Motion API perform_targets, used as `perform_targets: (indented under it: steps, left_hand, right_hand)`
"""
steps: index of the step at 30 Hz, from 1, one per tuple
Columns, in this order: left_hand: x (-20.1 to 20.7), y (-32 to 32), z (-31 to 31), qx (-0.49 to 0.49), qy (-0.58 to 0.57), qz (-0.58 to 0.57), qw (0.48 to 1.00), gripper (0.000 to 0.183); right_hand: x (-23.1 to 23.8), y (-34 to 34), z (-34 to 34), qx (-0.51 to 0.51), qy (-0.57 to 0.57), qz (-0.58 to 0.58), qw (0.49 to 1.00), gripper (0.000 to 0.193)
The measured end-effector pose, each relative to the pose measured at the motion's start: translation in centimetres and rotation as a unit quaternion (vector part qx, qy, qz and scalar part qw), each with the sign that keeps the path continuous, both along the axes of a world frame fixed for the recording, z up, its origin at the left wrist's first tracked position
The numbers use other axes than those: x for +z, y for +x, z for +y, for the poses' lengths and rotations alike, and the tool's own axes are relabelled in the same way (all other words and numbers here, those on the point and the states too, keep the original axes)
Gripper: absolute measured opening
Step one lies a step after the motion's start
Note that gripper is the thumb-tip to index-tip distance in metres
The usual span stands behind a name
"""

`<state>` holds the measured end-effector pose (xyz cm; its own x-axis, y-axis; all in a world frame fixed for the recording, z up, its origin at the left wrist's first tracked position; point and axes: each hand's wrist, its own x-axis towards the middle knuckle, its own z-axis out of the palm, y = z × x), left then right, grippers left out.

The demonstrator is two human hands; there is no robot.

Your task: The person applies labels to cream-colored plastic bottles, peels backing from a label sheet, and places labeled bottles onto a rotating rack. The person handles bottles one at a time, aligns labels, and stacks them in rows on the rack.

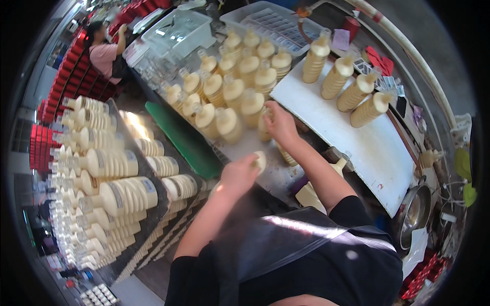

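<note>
Cream ribbed bottles with clear necks (233,95) stand in a close group on the table in front of me. My right hand (279,125) is closed around a bottle (263,130) at the group's near right edge. Nearer to my body, my left hand (237,174) is closed on a cream-coloured piece with a rounded end (261,162); the rest of it is hidden by the hand. Beneath my right forearm, another ribbed bottle (287,154) shows in part. A cream bottle with a clear neck (340,164) lies tilted to the right of that forearm.
Several bottles (334,79) stand along the far side of a white board (352,137) at right. Stacked bottles (125,196) fill a rack at left, beside a green panel (181,137). Clear plastic bins (178,33) stand behind. A person (104,53) works at far left.
</note>
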<state>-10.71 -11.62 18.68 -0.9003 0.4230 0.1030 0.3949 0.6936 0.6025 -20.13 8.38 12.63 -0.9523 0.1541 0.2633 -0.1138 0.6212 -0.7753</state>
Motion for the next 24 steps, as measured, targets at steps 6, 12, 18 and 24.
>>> perform_targets:
  steps: [6, 12, 18, 24]
  left_hand:
    - [2.7, -2.0, -0.9, -0.057, 0.035, 0.018, 0.998, 0.041]
    - [2.7, -5.1, -2.7, 0.023, 0.178, -0.005, 0.984, 0.020]
    - [-1.4, -8.1, -2.4, 0.018, 0.278, 0.041, 0.959, 0.014]
    - [-3.4, -10.0, -1.5, -0.003, 0.322, 0.036, 0.946, 0.014]
  right_hand:
    - [0.8, 2.2, 1.8, -0.017, -0.043, 0.031, 0.998, 0.052]
    - [0.9, 5.1, 3.0, -0.086, -0.081, 0.028, 0.993, 0.030]
    - [0.1, 7.0, 2.6, -0.110, -0.106, 0.059, 0.986, 0.012]
    - [-0.5, 7.8, 2.7, -0.136, -0.077, 0.070, 0.985, 0.015]
